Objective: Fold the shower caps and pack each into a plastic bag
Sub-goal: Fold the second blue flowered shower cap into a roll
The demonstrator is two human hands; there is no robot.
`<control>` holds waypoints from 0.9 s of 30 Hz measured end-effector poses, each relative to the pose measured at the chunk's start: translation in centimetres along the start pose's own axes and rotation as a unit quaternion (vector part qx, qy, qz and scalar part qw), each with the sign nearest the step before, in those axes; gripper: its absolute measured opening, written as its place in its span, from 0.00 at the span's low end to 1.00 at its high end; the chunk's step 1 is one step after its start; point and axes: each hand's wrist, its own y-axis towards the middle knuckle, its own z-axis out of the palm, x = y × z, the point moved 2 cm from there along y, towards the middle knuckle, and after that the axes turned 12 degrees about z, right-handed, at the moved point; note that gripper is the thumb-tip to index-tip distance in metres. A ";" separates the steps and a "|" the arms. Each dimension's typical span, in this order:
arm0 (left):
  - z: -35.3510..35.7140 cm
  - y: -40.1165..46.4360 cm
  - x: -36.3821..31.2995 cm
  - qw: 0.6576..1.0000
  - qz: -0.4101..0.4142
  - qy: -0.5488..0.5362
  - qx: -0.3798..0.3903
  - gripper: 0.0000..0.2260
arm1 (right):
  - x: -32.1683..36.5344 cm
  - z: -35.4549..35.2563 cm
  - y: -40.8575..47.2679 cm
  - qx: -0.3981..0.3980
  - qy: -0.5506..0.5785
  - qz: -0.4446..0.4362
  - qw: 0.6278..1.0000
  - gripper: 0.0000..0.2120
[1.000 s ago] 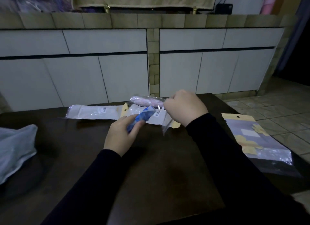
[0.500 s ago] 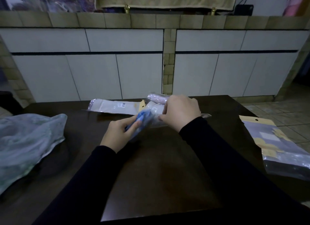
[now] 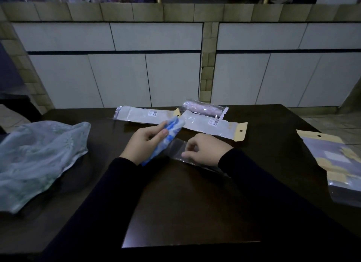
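The folded blue shower cap [image 3: 169, 137] is gripped in the left hand [image 3: 144, 144], just above the dark table [image 3: 185, 207]. Beside it on the right, the right hand [image 3: 205, 151] pinches the mouth of a clear plastic bag [image 3: 178, 149], so I judge that the cap goes inside next. Behind the cap, at the far edge of the table, lies a pink cap already packed in a bag [image 3: 204, 109], with two long flat packets [image 3: 214, 127] that carry barcode labels; the writing is too small to read. Left of the cap lies a loose pale green cap [image 3: 37, 158], not yet folded. Far right lies a stack of bags [image 3: 340, 168]
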 end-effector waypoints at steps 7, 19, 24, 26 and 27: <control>-0.1 0.1 -0.3 0.983 -0.053 0.081 0.157 0.12 | -1.3 1.2 0.9 -0.076 0.032 0.021 0.996 0.19; -0.2 0.2 -2.1 0.984 -0.036 0.078 0.154 0.12 | -2.7 1.4 1.2 -0.073 0.097 0.034 0.992 0.19; -0.4 0.1 -2.1 0.982 -0.042 0.091 0.163 0.11 | -3.2 1.8 1.3 -0.096 0.153 0.011 0.983 0.13; -0.5 0.0 -1.6 0.974 -0.062 0.124 0.181 0.11 | -3.3 1.8 1.2 -0.117 0.182 0.021 0.976 0.10; -0.5 -0.1 -1.4 0.970 -0.070 0.135 0.190 0.12 | -3.3 1.8 1.1 -0.125 0.175 0.022 0.976 0.11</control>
